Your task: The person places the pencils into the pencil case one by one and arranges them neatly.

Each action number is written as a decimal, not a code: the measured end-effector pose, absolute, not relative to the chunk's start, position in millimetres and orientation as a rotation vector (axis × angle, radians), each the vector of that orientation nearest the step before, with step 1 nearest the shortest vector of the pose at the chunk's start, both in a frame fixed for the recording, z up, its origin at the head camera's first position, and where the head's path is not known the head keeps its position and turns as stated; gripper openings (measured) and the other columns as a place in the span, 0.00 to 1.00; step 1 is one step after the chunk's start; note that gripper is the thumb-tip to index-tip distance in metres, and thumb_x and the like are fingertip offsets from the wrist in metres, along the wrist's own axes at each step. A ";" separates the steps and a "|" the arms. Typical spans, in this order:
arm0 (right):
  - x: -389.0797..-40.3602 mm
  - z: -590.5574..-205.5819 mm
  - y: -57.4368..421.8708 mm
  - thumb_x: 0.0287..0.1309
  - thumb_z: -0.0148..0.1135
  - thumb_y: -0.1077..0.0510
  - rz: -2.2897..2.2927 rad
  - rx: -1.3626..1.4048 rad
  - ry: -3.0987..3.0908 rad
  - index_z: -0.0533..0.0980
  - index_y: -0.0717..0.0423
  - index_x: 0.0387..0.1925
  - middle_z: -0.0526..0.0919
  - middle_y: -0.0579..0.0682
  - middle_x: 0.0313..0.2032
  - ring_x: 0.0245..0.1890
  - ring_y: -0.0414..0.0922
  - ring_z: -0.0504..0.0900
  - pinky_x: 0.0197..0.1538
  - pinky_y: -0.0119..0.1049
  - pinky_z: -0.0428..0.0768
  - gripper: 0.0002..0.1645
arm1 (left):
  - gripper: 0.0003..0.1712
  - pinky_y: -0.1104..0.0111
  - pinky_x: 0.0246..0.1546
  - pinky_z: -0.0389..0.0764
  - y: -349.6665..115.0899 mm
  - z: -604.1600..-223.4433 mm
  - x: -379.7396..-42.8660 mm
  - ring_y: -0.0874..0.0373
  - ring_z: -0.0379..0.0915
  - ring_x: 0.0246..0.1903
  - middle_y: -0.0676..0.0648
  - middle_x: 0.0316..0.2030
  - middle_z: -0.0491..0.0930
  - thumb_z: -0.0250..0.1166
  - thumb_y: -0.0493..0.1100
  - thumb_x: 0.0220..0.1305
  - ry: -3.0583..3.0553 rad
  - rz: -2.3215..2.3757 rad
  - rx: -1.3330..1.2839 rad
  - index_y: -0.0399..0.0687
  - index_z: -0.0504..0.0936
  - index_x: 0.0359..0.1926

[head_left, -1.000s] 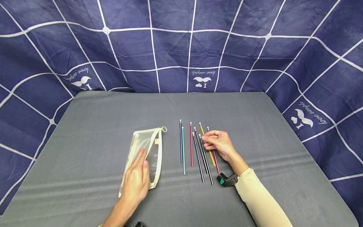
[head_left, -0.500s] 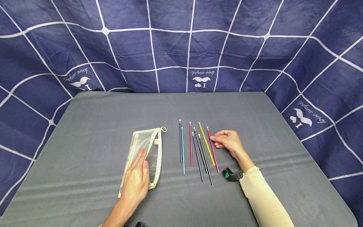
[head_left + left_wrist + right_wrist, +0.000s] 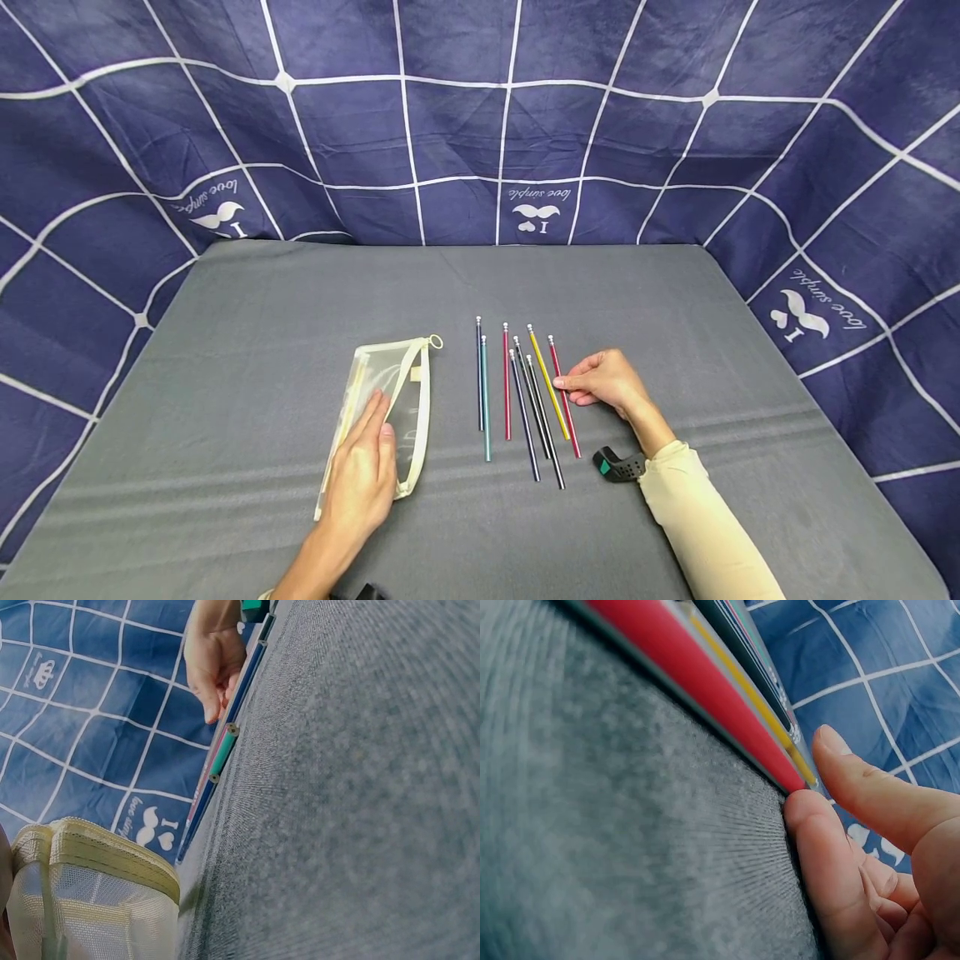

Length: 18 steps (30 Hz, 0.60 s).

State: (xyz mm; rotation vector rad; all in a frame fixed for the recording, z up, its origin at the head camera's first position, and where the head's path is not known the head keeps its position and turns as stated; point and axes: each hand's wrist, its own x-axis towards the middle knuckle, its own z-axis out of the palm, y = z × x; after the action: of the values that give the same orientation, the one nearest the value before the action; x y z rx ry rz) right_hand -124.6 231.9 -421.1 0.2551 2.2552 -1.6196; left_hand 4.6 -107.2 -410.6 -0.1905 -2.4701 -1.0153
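Observation:
My left hand (image 3: 360, 487) rests flat with straight fingers on a clear zip pouch (image 3: 422, 408) with cream edging, left of the middle. The pouch's mesh end (image 3: 120, 900) fills the lower left of the left wrist view. At the right end of a row of pencils, my right hand (image 3: 606, 382) reaches over the outermost red pencil (image 3: 568, 421). Its index fingertip (image 3: 806, 801) touches this pencil in the right wrist view, while the thumb (image 3: 855, 769) stands apart from it. The pencil lies on the table. A yellow pencil (image 3: 551, 385) lies just left of it.
Several more pencils lie between the pouch and the yellow pencil, among them a teal pencil (image 3: 486, 408) and another red pencil (image 3: 506, 392). The grey table (image 3: 300, 283) is backed by a blue checked cloth (image 3: 450, 133). A ring pull (image 3: 436, 342) hangs from the pouch zip.
My right hand has moved right, from over the yellow pencil to beside the outer red pencil, then slightly onto it. My left hand and the pouch have stayed put.

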 end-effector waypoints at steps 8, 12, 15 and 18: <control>-124.4 -419.2 228.8 0.46 0.78 0.63 -1.561 0.228 2.301 0.79 0.74 0.33 0.84 0.51 0.20 0.17 0.37 0.82 0.24 0.32 0.85 0.18 | 0.20 0.47 0.59 0.69 -107.2 -411.1 4.6 0.37 0.71 0.60 0.31 0.61 0.73 0.52 0.31 0.70 -2.470 -1.007 -0.193 0.25 0.75 0.60; -123.3 -417.9 227.8 0.46 0.78 0.63 -1.551 0.217 2.327 0.80 0.73 0.33 0.84 0.50 0.20 0.17 0.37 0.82 0.24 0.31 0.85 0.18 | 0.20 0.47 0.58 0.69 -106.8 -410.3 4.2 0.38 0.72 0.60 0.32 0.61 0.74 0.53 0.30 0.69 -2.466 -1.005 -0.195 0.25 0.75 0.59; -122.4 -417.4 227.4 0.47 0.77 0.64 -1.543 0.203 2.339 0.80 0.73 0.33 0.84 0.50 0.21 0.17 0.36 0.81 0.24 0.31 0.84 0.16 | 0.20 0.47 0.59 0.69 -106.6 -410.6 4.0 0.38 0.71 0.60 0.32 0.61 0.74 0.53 0.30 0.69 -2.466 -1.008 -0.196 0.25 0.75 0.60; -122.1 -417.4 227.5 0.47 0.75 0.66 -1.547 0.193 2.328 0.80 0.72 0.32 0.84 0.49 0.20 0.16 0.36 0.81 0.23 0.30 0.84 0.13 | 0.21 0.48 0.59 0.68 -106.3 -410.7 4.0 0.37 0.71 0.60 0.32 0.61 0.73 0.53 0.30 0.69 -2.470 -1.013 -0.196 0.25 0.74 0.60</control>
State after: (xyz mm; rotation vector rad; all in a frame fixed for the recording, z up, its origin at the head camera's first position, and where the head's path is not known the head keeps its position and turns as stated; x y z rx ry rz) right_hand -122.1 227.5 -417.4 0.1928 2.3282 -1.5470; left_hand 4.0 -106.3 -410.7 -0.1960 -2.4697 -1.0130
